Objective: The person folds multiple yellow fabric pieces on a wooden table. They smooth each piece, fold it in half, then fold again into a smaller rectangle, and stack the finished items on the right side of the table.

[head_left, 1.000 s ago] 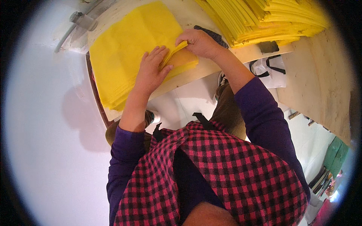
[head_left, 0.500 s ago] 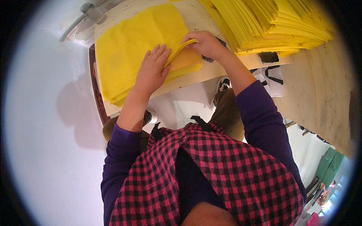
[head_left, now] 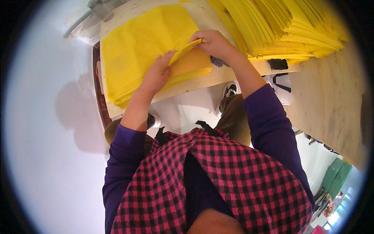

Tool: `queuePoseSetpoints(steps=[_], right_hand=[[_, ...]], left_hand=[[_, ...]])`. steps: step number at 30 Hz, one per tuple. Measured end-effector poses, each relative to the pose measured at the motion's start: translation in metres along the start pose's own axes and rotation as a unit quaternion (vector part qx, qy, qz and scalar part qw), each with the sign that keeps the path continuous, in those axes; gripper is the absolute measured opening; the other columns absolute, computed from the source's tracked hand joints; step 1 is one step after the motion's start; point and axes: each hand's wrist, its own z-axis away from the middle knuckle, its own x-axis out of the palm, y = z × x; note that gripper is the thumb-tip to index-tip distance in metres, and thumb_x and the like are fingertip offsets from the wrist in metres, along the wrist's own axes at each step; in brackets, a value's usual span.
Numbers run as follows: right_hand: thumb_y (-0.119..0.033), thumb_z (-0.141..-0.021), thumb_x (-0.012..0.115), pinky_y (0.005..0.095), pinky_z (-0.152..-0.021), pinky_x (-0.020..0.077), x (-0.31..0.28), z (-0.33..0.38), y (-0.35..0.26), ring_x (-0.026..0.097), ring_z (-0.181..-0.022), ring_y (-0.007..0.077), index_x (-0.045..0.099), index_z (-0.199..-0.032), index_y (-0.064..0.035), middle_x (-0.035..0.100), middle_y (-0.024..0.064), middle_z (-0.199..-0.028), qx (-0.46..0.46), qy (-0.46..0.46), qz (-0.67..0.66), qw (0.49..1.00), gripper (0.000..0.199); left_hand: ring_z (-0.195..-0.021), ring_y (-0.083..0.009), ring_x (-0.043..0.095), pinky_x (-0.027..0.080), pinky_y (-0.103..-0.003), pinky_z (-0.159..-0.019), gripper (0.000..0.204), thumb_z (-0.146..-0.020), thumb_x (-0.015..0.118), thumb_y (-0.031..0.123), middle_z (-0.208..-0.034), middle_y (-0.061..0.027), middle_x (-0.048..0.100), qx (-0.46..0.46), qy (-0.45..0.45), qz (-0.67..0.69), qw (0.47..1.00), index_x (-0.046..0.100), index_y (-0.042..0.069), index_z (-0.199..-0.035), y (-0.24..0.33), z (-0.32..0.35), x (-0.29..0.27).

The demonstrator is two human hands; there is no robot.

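A stack of yellow cloth sheets (head_left: 132, 50) lies on a pale wooden table. My right hand (head_left: 212, 43) pinches the raised near-right corner of the top layer between thumb and fingers. At the same lifted near edge, my left hand (head_left: 156, 76) is closed, its fingers over the yellow cloth and its thumb on the near side. The edge stands up between both hands as a narrow fold. Beneath it shows an orange-tinted patch of cloth (head_left: 191, 62). How many layers are lifted I cannot tell.
Tall piles of folded yellow cloth (head_left: 272, 31) stand at the far right of the wooden table (head_left: 327, 101). A dark patch (head_left: 278, 64) sits on the near table edge. A clear cup-like container (head_left: 102, 11) is at the far left, beside a white wall (head_left: 46, 128).
My left hand has gone from lying spread on the cloth to closing at its lifted edge. My right hand keeps its pinch on the corner, barely moved.
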Motion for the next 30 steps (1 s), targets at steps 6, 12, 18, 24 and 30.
queuePoseSetpoints(steps=[6,12,18,24,30], right_hand=[[-0.007,-0.075,0.069,0.0332,-0.073,0.049,0.001,0.007,0.004,0.064,-0.081,0.0232,0.066,-0.102,-0.0068,0.067,0.0126,-0.089,-0.142,0.041,-0.023,0.989,0.027],[-0.007,-0.074,0.07,0.0319,-0.075,0.0494,0.0,0.007,0.013,0.063,-0.083,0.0279,0.067,-0.095,-0.0052,0.068,0.0118,-0.089,-0.089,0.008,0.065,0.994,0.021],[-0.004,-0.08,0.068,0.0252,-0.079,0.0462,0.003,0.008,0.013,0.06,-0.085,0.0141,0.066,-0.096,-0.0016,0.067,0.0061,-0.091,-0.014,-0.006,0.005,1.0,0.017],[-0.006,-0.081,0.067,0.0244,-0.076,0.0465,0.003,0.004,0.005,0.06,-0.079,0.0144,0.066,-0.095,-0.0009,0.067,0.0053,-0.085,-0.007,0.016,0.004,1.0,0.015],[-0.019,-0.082,0.066,0.0305,-0.068,0.0471,0.003,-0.017,-0.004,0.059,-0.07,0.0225,0.065,-0.096,-0.004,0.065,0.0139,-0.08,-0.063,0.066,0.021,0.996,0.02]], left_hand=[[-0.134,-0.0308,0.035,0.023,-0.044,-0.112,0.056,-0.081,0.048,-0.005,-0.139,-0.016,0.043,0.024,-0.004,-0.022,0.999,0.042,0.007,-0.136,-0.003,-0.001,0.004],[-0.133,-0.0302,0.036,0.025,-0.046,-0.111,0.056,-0.079,0.053,-0.004,-0.139,-0.0135,0.044,0.049,0.029,-0.099,0.993,0.044,0.006,-0.133,0.009,0.001,0.001],[-0.132,-0.0283,0.038,0.028,-0.046,-0.109,0.056,-0.078,0.058,0.001,-0.138,-0.0106,0.046,0.034,0.045,-0.234,0.971,0.046,0.007,-0.132,0.014,0.015,-0.012],[-0.129,-0.0286,0.042,0.031,-0.043,-0.108,0.054,-0.078,0.057,0.002,-0.136,-0.0129,0.048,0.021,0.01,-0.195,0.981,0.047,0.006,-0.131,-0.001,0.021,-0.018],[-0.13,-0.0317,0.04,0.031,-0.041,-0.109,0.054,-0.082,0.056,0.004,-0.136,-0.0158,0.047,-0.036,0.019,-0.053,0.998,0.044,0.006,-0.134,-0.001,0.018,-0.022]])
